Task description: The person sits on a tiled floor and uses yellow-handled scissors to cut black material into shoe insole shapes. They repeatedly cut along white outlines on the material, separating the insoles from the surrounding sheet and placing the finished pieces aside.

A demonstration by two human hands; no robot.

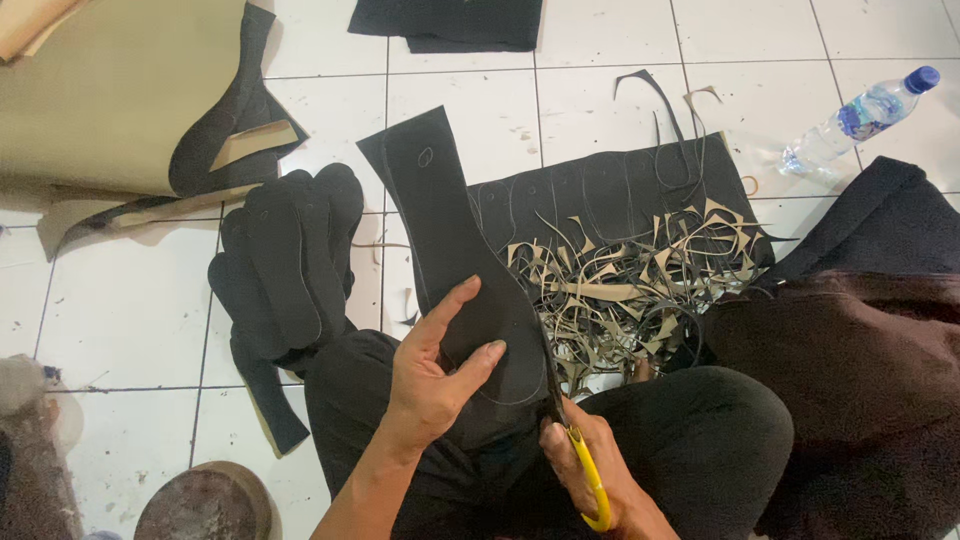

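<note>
Left hand (pixel 435 375): yours, thumb and fingers spread and pressed on the black foam strip (pixel 455 255), pinching its rounded lower end from the left edge.
Right hand (pixel 595 470): yours, clenched around the yellow-handled scissors (pixel 585 470); fingers curled through the loops.
Scissors: dark blades point up and away from you, running along the right edge of the strip's rounded end, touching it.
Black foam strip: long, narrow at the far end, widening toward you; faint traced outline on the rounded part, a small oval mark near the far end. It lies over your lap and reaches out onto the white tiled floor (pixel 130 320).
Stack of cut black soles (pixel 290 255): on the floor just left of the strip, fanned, overlapping.
Offcut pile (pixel 625 285): thin tan and black trimmings, heaped on a black sheet (pixel 600 190) right of the strip.
Tan sheet (pixel 100 90): far left, black underside curling at its edge.
Water bottle (pixel 860 118): clear, blue cap, lying on its side far right, well apart from your hands.
Dark cloth (pixel 870 330): bundled at right, beside your knee.
</note>
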